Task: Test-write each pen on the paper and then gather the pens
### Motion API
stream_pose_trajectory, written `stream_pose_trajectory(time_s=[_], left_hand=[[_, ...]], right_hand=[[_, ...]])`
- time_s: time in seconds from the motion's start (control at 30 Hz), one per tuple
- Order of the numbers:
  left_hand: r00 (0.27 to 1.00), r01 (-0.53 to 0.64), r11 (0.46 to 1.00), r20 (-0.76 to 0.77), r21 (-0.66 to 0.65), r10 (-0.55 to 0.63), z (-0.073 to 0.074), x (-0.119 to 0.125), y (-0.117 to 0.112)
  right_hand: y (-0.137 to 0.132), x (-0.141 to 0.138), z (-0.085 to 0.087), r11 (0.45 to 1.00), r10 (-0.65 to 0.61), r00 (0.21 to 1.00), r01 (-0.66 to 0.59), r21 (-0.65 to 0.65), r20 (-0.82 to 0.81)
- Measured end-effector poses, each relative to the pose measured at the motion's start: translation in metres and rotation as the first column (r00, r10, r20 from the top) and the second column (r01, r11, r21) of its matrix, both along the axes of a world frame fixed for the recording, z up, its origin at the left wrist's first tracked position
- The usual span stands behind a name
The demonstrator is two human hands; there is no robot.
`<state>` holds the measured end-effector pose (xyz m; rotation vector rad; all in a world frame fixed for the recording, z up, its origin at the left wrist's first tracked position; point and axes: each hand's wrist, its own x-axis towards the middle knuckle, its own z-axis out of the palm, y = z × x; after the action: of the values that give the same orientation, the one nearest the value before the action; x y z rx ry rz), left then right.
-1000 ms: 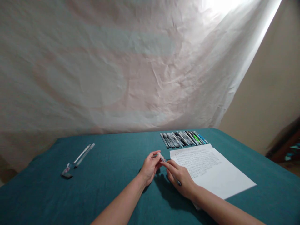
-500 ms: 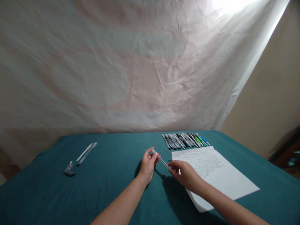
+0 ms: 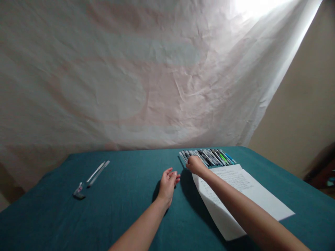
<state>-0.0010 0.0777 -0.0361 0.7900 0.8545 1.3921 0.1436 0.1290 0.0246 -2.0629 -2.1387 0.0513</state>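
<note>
My right hand [image 3: 195,164] reaches to the left end of a row of several pens [image 3: 209,157] at the table's far side. Its fingers are curled down and pinched on a pen there; the back of the hand hides most of that pen. My left hand [image 3: 169,181] hovers just above the teal tablecloth [image 3: 125,195], near the middle. Its fingers are loosely apart and hold nothing. A white sheet of paper with handwriting [image 3: 246,191] lies under my right forearm.
At the left lie two slim pens [image 3: 98,170] and a small dark-and-clear piece [image 3: 78,193]. A crumpled white cloth [image 3: 131,76] hangs behind the table. A beige wall [image 3: 300,115] stands at the right.
Both hands held one clear pen between them. My right hand has moved away to the row of pens, and my left hand is now empty and opened.
</note>
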Motion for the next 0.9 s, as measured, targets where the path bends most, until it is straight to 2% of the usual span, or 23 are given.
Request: stream_pose_trajectory(time_s=[0.1,0.23,0.43,0.53,0.63,0.7,0.77,0.9], left_hand=[[1.0,0.004,1.0,-0.025,-0.007,-0.004,0.001,0.0,-0.001],[0.999,0.01,1.0,-0.042,0.002,-0.01,0.002,0.001,-0.002],[0.999,0.031,1.0,-0.045,0.002,-0.031,0.0,0.0,0.0],[0.998,0.041,0.999,-0.039,-0.001,-0.041,0.002,-0.001,-0.001],[0.998,0.058,0.998,-0.032,-0.002,-0.058,0.004,0.0,-0.002],[0.997,0.065,0.998,-0.042,0.014,-0.064,0.004,0.0,-0.002],[0.996,0.058,0.998,-0.065,0.025,-0.057,0.004,0.0,-0.003],[0.992,0.043,0.999,-0.123,0.027,-0.039,0.003,0.002,-0.002]], right_hand=[[0.014,-0.005,-0.009,0.999,-0.039,0.999,0.039,-0.01,0.012],[0.019,-0.007,-0.016,0.998,-0.065,0.998,0.065,0.001,0.021],[0.009,-0.011,-0.005,0.994,-0.059,0.998,0.057,0.09,0.03],[-0.014,-0.019,0.003,0.989,-0.015,0.999,0.01,0.146,0.031],[-0.052,-0.027,0.001,0.979,0.098,0.995,-0.102,0.179,0.031],[-0.078,-0.029,-0.008,0.944,0.256,0.966,-0.256,0.21,0.027],[-0.101,-0.026,-0.02,0.916,0.338,0.941,-0.337,0.219,0.035],[-0.121,-0.015,-0.037,0.902,0.389,0.912,-0.406,0.144,0.131]])
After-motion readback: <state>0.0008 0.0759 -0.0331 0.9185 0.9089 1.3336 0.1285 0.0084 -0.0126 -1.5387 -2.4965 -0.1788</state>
